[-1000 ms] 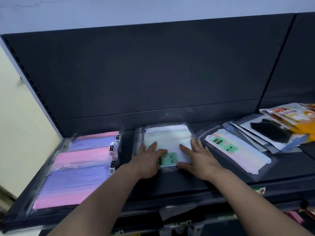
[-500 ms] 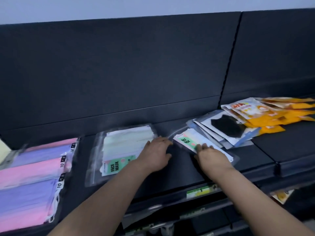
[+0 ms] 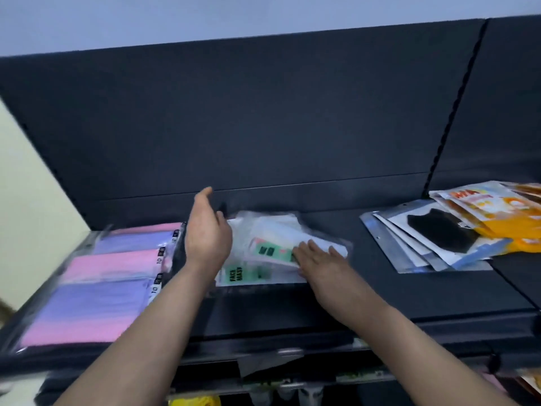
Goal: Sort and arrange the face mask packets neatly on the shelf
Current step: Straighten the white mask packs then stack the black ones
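Dark shelf [image 3: 380, 291] carries two green-labelled mask packets [image 3: 275, 238] stacked askew at its middle. The right hand [image 3: 319, 259] lies flat on the upper one, fingers spread. The left hand [image 3: 206, 232] hovers beside them, fingers straight. At left lie pink-purple packets [image 3: 111, 276], at right black-mask packets [image 3: 433, 238].

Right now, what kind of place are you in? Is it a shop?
Probably a shop. Pink and purple mask packets and orange packets lie in piles on a dark display shelf, and what look like label strips run along its front edge.
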### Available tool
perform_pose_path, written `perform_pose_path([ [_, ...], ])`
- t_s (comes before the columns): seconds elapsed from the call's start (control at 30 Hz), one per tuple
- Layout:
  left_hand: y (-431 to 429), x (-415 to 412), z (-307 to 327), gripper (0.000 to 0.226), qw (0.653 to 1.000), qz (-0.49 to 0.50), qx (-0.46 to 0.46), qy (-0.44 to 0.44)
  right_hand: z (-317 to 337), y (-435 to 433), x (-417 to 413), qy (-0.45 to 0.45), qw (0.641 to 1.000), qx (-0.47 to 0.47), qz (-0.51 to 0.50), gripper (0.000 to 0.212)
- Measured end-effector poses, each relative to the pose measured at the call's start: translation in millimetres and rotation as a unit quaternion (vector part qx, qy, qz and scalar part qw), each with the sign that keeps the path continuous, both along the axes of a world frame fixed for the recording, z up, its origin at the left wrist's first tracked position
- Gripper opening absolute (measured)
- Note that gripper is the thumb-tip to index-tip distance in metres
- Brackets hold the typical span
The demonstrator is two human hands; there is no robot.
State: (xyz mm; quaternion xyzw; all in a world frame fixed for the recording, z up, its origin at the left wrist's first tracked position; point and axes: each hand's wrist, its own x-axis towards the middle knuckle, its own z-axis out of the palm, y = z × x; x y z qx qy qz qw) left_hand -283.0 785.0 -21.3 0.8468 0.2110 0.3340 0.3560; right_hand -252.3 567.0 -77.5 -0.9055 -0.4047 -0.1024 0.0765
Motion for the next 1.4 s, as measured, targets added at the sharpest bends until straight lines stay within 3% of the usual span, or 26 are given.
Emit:
perform_pose_path([
  [0.1, 29, -21, -9, 0.049, 0.999, 0.015, 0.014, 0.032, -5, 25, -18, 0.039, 0.991, -0.107, 0.076, 0.053],
  [0.2, 40, -32, -22, 0.040, 0.993, -0.024, 0.076, 0.087, -9, 32, -31, 0.115, 0.981, -0.134, 0.086, 0.065],
  [0.27, 42, -35, -34, 0.042, 0.976, -0.088, 0.103, 0.173, -7, 31, -35, 0.153, 0.981, -0.100, 0.065, 0.083],
  [0.4, 41, -38, -60, 0.078, 0.915, -0.169, 0.109, 0.349, -9, 38, -27, 0.148, 0.986, -0.017, -0.074, 0.066],
  [0.47, 42, -35, -65, 0.083, 0.916, -0.185, 0.091, 0.344, -14, 42, -23, 0.197, 0.972, -0.009, -0.129, 0.071],
  [0.57, 47, -30, -61, 0.076, 0.916, -0.210, 0.106, 0.324, -17, 42, -23, 0.236, 0.963, 0.027, -0.127, 0.071],
  [0.67, 52, -29, -56, 0.070, 0.890, -0.220, 0.164, 0.365, -14, 34, -23, 0.251, 0.961, 0.036, -0.114, 0.070],
  [0.73, 51, -30, -54, 0.068, 0.874, -0.219, 0.187, 0.390, -11, 32, -23, 0.256, 0.960, 0.018, -0.110, 0.072],
  [0.87, 45, -12, -46, 0.075, 0.885, -0.192, 0.204, 0.371, -3, 39, -17, 0.240, 0.964, 0.002, -0.112, 0.073],
  [1.03, 37, 35, -44, 0.082, 0.863, -0.234, 0.251, 0.371, -1, 48, -19, 0.212, 0.970, -0.042, -0.107, 0.069],
  [1.23, 37, 60, -47, 0.083, 0.841, -0.249, 0.264, 0.402, -4, 44, -21, 0.236, 0.964, -0.020, -0.124, 0.069],
  [1.4, 39, 53, -56, 0.075, 0.846, -0.275, 0.259, 0.377, -8, 38, -25, 0.235, 0.964, -0.015, -0.121, 0.068],
])
